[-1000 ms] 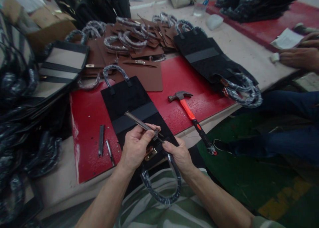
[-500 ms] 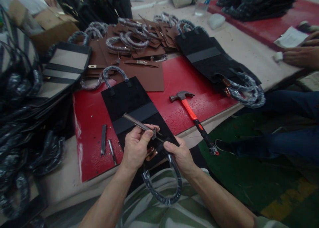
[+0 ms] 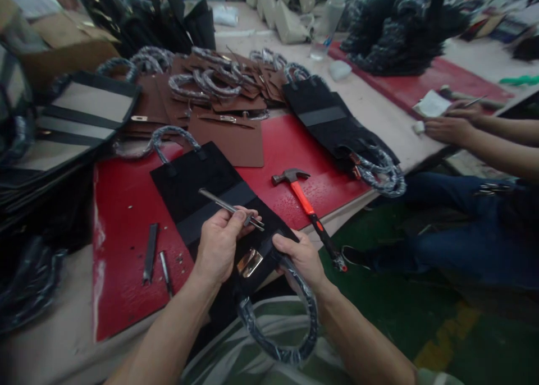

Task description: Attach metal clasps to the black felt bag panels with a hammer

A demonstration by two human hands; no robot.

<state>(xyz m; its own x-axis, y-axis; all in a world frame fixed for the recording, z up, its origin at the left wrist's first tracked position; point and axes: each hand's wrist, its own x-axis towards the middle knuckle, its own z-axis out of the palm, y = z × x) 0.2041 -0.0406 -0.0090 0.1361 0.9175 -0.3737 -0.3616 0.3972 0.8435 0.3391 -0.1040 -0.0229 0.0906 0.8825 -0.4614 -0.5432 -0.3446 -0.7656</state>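
Note:
A slim metal punch with a forked, pronged end is pinched between the thumb and fingers of my left hand, over the black bag panel. My right hand grips the near right edge of that panel, thumb on top, beside the base of a plastic-wrapped handle. This handle loops toward my lap; another wrapped handle stands at the panel's far end. Between my hands a shiny gold metal plate shows on the panel. The fingers under the panel are hidden.
A claw hammer lies right of the panel on a red board. Two metal tools lie left. Brown bag pieces and another black bag panel lie beyond. At right are a co-worker's hands.
The view has swung to the right, showing more of the co-worker. The punch's pronged end has come away from near my right thumb, and the gold plate is more exposed.

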